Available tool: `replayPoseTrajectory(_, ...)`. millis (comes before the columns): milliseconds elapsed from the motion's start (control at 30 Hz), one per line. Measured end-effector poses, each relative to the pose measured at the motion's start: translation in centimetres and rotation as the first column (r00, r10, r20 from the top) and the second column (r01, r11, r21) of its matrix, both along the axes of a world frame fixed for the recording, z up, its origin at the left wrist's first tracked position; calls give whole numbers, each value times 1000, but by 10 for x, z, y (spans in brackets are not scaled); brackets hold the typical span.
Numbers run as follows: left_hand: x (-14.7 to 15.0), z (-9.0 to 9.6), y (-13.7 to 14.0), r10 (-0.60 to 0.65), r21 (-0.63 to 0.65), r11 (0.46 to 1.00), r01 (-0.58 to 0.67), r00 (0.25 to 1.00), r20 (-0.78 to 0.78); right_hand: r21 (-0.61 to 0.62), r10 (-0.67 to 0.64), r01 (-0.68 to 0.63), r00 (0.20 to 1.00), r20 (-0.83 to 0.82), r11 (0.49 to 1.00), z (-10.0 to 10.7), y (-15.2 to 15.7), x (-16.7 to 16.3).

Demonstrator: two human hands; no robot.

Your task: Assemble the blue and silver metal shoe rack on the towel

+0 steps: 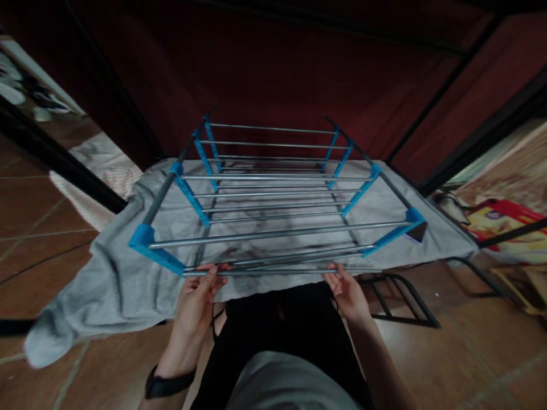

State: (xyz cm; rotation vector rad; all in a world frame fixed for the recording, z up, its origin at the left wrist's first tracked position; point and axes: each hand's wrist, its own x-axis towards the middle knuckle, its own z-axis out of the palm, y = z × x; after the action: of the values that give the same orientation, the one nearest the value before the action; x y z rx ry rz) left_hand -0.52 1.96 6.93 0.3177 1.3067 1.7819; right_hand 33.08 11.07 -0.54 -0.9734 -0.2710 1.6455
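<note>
A shoe-rack-like frame (pixel 277 234) of grey metal tubes and blue plastic connectors stands on a grey cloth. Along its near side runs a thin metal rod (pixel 273 273), roughly level, whose left end meets the lower end of the near-left blue connector (pixel 159 254). My left hand (pixel 200 293) pinches this rod close to that connector. Farther right, my right hand (pixel 347 291) has its fingers closed on the same rod. The rod's right tip sticks out past my right hand, apart from the near-right blue connector (pixel 391 234).
The grey cloth (pixel 132 273) hangs over the left edge of its support. A dark phone-like object (pixel 416 232) lies by the right connector. Dark red fabric (pixel 265 74) rises behind. A black metal frame (pixel 404 296) and a red-and-yellow package (pixel 504 219) are at right.
</note>
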Motion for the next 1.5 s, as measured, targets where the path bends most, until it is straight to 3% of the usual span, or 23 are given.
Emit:
replayPoseTrajectory(367, -18, -9, -9, 84, -208, 976, -66, 993, 82, 137, 61, -69, 996, 57, 988, 37, -2, -26)
replayPoseTrajectory(600, -21, -15, -13, 141, -303, 949, -92, 979, 145, 175, 87, -109, 988, 130, 979, 43, 6, -33)
replayPoseTrajectory(900, -27, -50, -24, 71, -284, 959, -25, 986, 151, 90, 65, -104, 932, 356, 991, 39, 17, -30)
replayPoseTrajectory(1167, -6, -34, -23, 138, -396, 917, -41, 965, 221, 59, 74, -116, 875, 479, 992, 39, 21, -26)
replayPoseTrajectory(1500, 2, -32, -27, 123, -375, 927, -16, 957, 264, 58, 77, -110, 910, 408, 992, 31, 26, -19)
